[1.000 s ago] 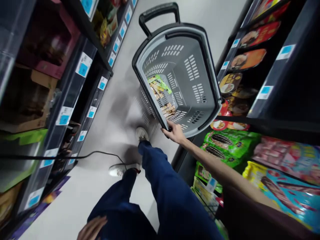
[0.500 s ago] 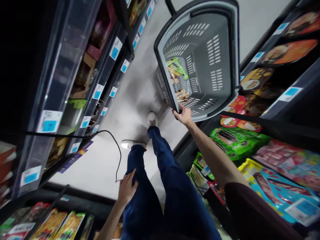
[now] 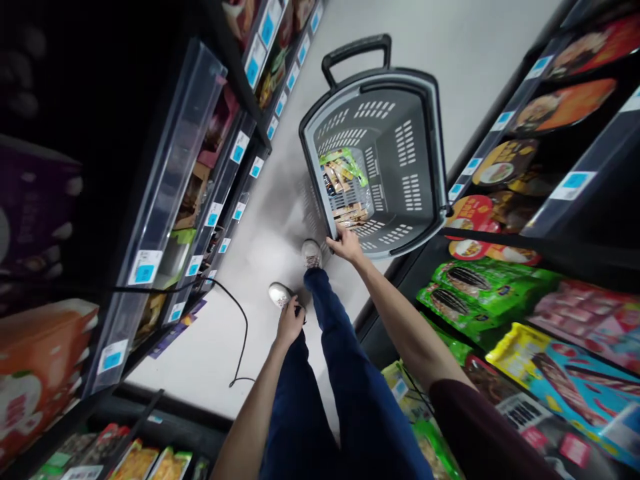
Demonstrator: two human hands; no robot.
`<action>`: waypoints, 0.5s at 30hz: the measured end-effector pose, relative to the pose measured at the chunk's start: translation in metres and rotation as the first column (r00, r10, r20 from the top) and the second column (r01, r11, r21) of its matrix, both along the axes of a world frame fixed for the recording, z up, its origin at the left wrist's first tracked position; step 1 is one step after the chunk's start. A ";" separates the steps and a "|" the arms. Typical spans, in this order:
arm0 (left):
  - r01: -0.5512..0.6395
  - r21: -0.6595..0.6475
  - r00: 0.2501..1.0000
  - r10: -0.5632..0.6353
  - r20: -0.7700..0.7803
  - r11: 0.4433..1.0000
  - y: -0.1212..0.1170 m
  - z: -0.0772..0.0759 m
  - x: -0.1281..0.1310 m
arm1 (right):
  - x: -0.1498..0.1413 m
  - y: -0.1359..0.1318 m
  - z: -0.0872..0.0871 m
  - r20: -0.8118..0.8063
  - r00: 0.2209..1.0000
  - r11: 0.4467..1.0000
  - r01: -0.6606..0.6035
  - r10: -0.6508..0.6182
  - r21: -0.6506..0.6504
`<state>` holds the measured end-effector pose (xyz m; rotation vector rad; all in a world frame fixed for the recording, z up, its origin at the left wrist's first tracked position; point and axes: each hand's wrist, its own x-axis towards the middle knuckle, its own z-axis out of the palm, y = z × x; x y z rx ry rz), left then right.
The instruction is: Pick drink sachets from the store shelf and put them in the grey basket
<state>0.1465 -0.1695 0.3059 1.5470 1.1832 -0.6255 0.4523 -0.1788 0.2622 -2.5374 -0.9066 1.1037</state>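
My right hand is closed round the near rim of a grey shopping basket with a dark edge. The basket's mouth tilts toward me. A black handle stands out from its far side. Down at the bottom lie a green-edged packet and some tan packaged items. My left hand hangs in front of my left leg, over the shoe. Its fingers are loosely bent and apart, and I see nothing held in them.
Shelves with price tags line the left. On the right are green snack bags, a blue-and-yellow bag and round-topped packages. A black cable trails on the left. Pale floor runs between the shelves.
The basket now appears lower and slightly left, with its whole handle in view. My left hand has moved forward and right from beside my thigh, its fingers more bent.
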 end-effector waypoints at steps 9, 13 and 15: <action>-0.191 0.083 0.964 0.171 0.206 0.978 0.067 0.011 0.083 | -0.033 0.031 0.005 -0.137 0.984 0.992 0.121 -0.117 0.019; -0.284 0.190 0.946 0.243 0.216 0.940 0.070 0.006 0.130 | -0.039 0.018 0.000 -0.379 0.922 0.983 0.136 -0.082 0.119; -0.261 0.291 0.959 0.213 0.185 0.920 0.072 0.002 0.155 | -0.037 0.001 -0.001 -0.454 0.891 0.993 0.068 -0.019 0.092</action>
